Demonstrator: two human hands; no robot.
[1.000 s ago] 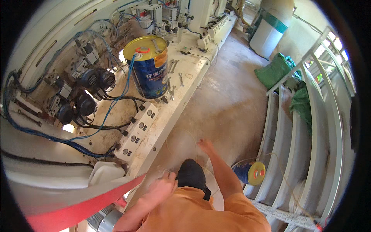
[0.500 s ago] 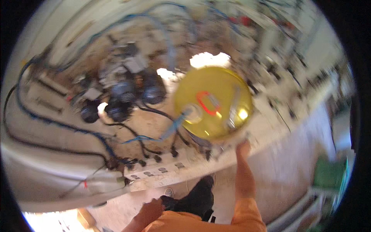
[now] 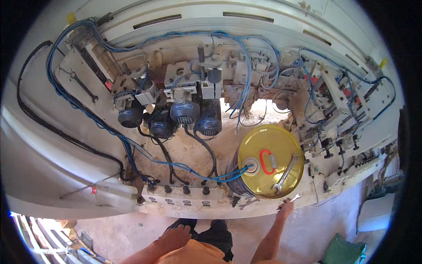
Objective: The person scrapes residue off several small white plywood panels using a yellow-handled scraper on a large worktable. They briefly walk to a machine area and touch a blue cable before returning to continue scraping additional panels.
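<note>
In the head view, the only one, we are seeing our right hand (image 3: 285,208) reaching out to the front ledge (image 3: 259,212) of the machine, just below the near rim of the yellow-topped drum (image 3: 281,150). Its fingers are meeting a small silver wrench (image 3: 296,198) there; whether they are gripping it or only touching it, we cannot tell. That wrench is sitting at our fingertips, its long axis slanting away and rightward, with one end showing past the fingers and the other hiding behind them. Our right hand is clearly the nearer one.

A larger wrench (image 3: 286,174) is lying on the drum lid, straight ahead of the same fingers and beyond them, its near end pointing back and a little left, its far end forward and right. A red handle (image 3: 265,163) is lying to its left, and blue hoses (image 3: 231,175) are entering the lid's opening.

Our left hand (image 3: 176,237) is resting close against our body, well apart from both wrenches. Its fingers are looking loosely curled, but we cannot tell whether they are holding anything. A white dial box (image 3: 178,203) is standing ahead of it.
</note>
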